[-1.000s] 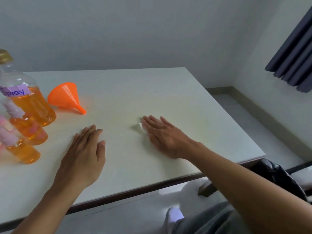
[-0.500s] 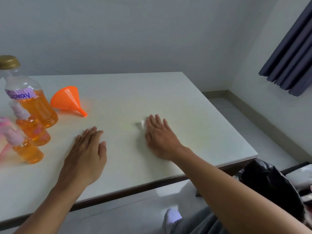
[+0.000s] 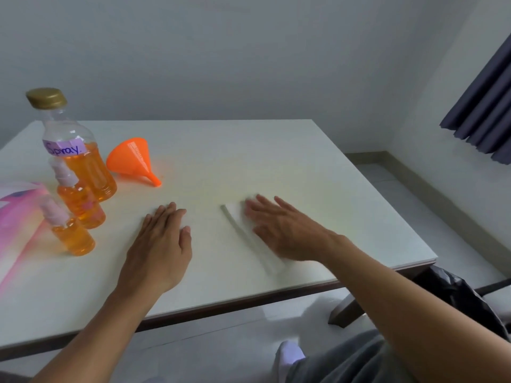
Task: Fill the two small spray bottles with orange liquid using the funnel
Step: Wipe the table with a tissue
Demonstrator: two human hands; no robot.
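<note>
Far left, a pink packet (image 3: 16, 217) lies at the table's edge, partly cut off by the frame. Just right of it stands the nearer spray bottle (image 3: 74, 241), upright, pump head on, orange liquid inside. Behind it is the second spray bottle (image 3: 83, 208), also upright, capped and orange. Behind that one rises the big bottle (image 3: 83, 170), gold cap on, a label reading "Spray", orange liquid in its lower part.

Next along, the orange funnel (image 3: 130, 161) lies on its side on the white table (image 3: 249, 150), just beside the big bottle, spout pointing toward the near right. No finger is on it; it sits beyond the left fingertips and off to their left, clearly apart.

Now the left hand (image 3: 160, 244): flat on the tabletop, palm down, fingers straight and together, gripping nothing. Both spray bottles stand to its left, apart from the fingers.

Moving right, a white sheet (image 3: 249, 239) is on the table, blurred, its left edge showing as a pale strip. The right hand (image 3: 284, 230) lies over it, fingers extended and slightly spread, pressing flat rather than curling around anything. It is well apart from the bottles and the funnel.

Below the table's right corner, a black bag (image 3: 456, 294) sits on the floor, and a dark curtain (image 3: 484, 120) hangs at the far right.
</note>
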